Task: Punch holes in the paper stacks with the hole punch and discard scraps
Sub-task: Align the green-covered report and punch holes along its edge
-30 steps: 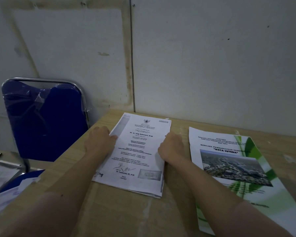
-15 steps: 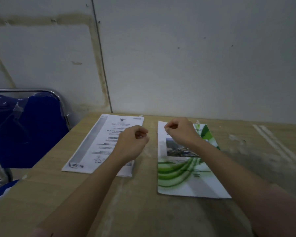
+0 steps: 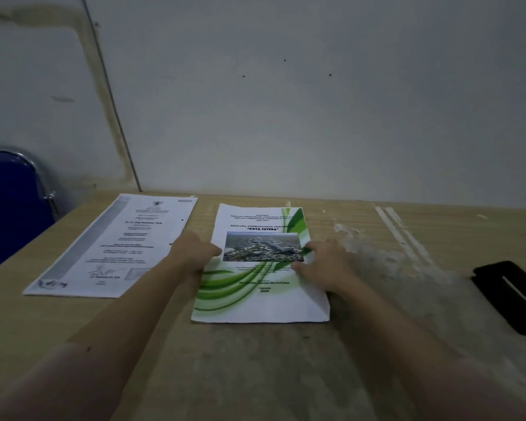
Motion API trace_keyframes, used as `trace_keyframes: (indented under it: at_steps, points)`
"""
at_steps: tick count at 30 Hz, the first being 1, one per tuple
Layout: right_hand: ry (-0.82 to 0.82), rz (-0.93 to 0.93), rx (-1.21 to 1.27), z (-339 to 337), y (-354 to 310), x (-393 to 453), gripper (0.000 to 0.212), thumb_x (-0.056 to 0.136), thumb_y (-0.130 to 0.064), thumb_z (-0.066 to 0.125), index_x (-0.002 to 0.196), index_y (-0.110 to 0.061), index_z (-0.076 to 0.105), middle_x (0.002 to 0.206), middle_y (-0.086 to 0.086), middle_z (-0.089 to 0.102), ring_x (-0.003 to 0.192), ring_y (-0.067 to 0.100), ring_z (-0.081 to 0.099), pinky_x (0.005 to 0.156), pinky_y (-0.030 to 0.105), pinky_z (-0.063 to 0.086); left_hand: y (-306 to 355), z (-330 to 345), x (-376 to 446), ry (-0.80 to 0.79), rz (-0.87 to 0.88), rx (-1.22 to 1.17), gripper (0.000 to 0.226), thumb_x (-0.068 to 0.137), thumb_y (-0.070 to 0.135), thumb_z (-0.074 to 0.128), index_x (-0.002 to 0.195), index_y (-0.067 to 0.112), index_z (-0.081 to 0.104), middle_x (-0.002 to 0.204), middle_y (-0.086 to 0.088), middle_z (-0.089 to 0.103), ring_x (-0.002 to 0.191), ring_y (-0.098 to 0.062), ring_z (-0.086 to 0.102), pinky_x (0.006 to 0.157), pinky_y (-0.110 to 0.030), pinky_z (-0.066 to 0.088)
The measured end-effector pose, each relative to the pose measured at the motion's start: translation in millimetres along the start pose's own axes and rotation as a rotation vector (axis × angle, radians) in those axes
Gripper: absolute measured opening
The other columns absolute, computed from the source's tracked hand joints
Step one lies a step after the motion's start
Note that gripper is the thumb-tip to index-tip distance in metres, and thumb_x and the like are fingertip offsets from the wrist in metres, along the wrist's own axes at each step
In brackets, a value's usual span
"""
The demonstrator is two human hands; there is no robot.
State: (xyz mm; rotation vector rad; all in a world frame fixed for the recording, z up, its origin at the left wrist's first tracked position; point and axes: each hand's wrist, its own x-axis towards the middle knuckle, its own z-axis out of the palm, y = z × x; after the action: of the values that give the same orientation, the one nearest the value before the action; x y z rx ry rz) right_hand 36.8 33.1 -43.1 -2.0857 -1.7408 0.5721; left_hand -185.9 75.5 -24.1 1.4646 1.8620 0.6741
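From my head camera, looking down the table: both my hands frame the stack with the green cover, which lies flat right in front of me, its long sides running away toward the wall. My left hand presses against the stack's left edge with its fingers bent along it, and my right hand lies at the right edge, fingers spread loosely and their tips on the cover. Neither hand has closed around anything; they only push inward from both sides. I judge I hold it this way to square the sheets so the edges line up before any holes go through, since a ragged stack would punch unevenly.

The white stack lies apart to the left, beside the green one but not touching it. I think I see two small dark dots along its right edge, which may be holes, though they are too small to be sure.

The hole punch, a flat black thing, lies well off to my right near the table's edge, clear of both hands. It seems parked within reach of my right hand.

A blue chair stands beyond the table's left end. I see no scraps or bin from here
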Motion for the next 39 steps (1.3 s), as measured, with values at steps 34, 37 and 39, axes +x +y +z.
trace_keyframes:
  at_steps: [34,37,39]
  points:
    - [-0.227,0.124,1.158,-59.5,44.1,-14.2,0.013,0.087,-0.005,0.061,0.099,-0.004,0.065,0.075,0.009,0.073,0.06,0.022,0.069,0.058,0.031,0.059,35.6,37.4,-55.4,-0.3,0.071,-0.778,0.019,0.09,0.015,0.056,0.106,0.005,0.059,0.085,-0.011,0.068,0.068,-0.023,0.068,0.052,-0.025,0.058]
    - [-0.051,0.052,1.073,-77.1,52.2,-24.4,0.02,0.087,-0.004,0.061,0.107,-0.002,0.064,0.087,0.012,0.07,0.072,0.024,0.067,0.069,0.035,0.057,50.7,42.9,-66.7,-0.311,0.162,-0.789,0.033,0.087,0.017,0.059,0.116,0.0,0.056,0.107,-0.023,0.064,0.088,-0.037,0.065,0.074,-0.045,0.059]
    - [0.048,-0.023,1.029,-90.3,55.6,-31.3,0.015,0.088,-0.004,0.06,0.102,-0.005,0.065,0.091,0.012,0.069,0.077,0.025,0.067,0.074,0.04,0.056,62.2,44.8,-72.9,-0.298,0.195,-0.792,0.036,0.084,0.021,0.063,0.113,0.0,0.059,0.109,-0.025,0.066,0.092,-0.039,0.066,0.084,-0.053,0.054]
